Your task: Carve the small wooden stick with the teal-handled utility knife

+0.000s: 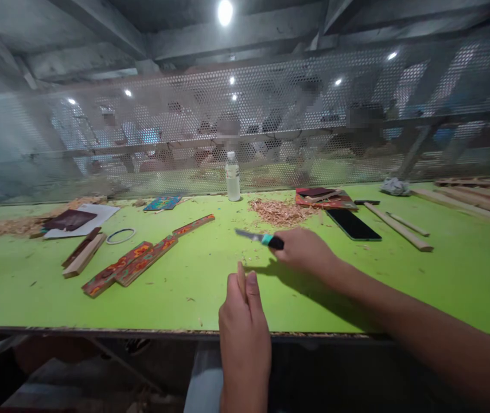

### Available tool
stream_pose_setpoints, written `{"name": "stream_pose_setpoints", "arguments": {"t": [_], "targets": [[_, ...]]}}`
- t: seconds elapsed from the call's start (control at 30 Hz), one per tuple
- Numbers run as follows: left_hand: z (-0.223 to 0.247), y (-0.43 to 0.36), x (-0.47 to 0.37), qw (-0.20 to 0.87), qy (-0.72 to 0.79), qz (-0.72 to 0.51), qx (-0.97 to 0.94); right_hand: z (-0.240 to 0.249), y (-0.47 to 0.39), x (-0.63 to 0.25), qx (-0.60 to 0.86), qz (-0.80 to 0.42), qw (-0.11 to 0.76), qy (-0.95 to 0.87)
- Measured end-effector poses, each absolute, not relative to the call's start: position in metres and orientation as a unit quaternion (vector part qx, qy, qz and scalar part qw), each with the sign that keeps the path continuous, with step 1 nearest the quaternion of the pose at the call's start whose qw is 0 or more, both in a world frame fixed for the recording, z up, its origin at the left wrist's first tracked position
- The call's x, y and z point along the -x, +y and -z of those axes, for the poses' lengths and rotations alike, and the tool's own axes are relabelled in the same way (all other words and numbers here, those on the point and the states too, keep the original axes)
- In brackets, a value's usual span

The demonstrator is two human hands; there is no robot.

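Note:
My left hand is closed round a slim wooden stick near the front edge of the green table. The stick's upper end shows between thumb and fingers; the rest is hidden in the palm. Above and to the right, my right hand grips a utility knife with a black and teal handle. Its blade points left, slightly blurred, apart from the stick. A heap of wood shavings lies beyond the knife.
A water bottle stands before a perforated metal screen. To the right lie a phone, a wooden rod and wood strips. Painted wood pieces, a ring and sandpaper are left. People sit behind the screen.

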State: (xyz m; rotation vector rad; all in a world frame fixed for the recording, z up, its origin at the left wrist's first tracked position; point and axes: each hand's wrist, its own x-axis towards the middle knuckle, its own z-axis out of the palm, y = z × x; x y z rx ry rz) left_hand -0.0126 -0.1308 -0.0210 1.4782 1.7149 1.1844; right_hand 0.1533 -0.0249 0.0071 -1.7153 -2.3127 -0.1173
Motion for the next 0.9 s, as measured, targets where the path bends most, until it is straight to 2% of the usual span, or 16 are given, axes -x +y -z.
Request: {"name": "stream_pose_setpoints", "arguments": {"t": [0.13, 0.27, 0.47, 0.73, 0.9], "targets": [[0.02, -0.133, 0.013, 0.337, 0.624, -0.454, -0.54, -0.01, -0.011, -0.171, 0.607, 0.044, 0.139, -0.781], [0.018, -0.134, 0.016, 0.368, 0.612, -0.439, -0.545, -0.01, -0.019, -0.164, 0.522, 0.007, 0.144, -0.841], [0.015, -0.135, 0.019, 0.365, 0.598, -0.438, -0.563, -0.003, -0.028, -0.154, 0.419, -0.042, 0.147, -0.895], [0.017, -0.133, 0.017, 0.377, 0.604, -0.439, -0.547, -0.001, -0.029, -0.156, 0.39, -0.027, 0.138, -0.91], [0.017, -0.133, 0.014, 0.34, 0.634, -0.428, -0.548, -0.002, -0.031, -0.153, 0.402, -0.006, 0.13, -0.906]]}}
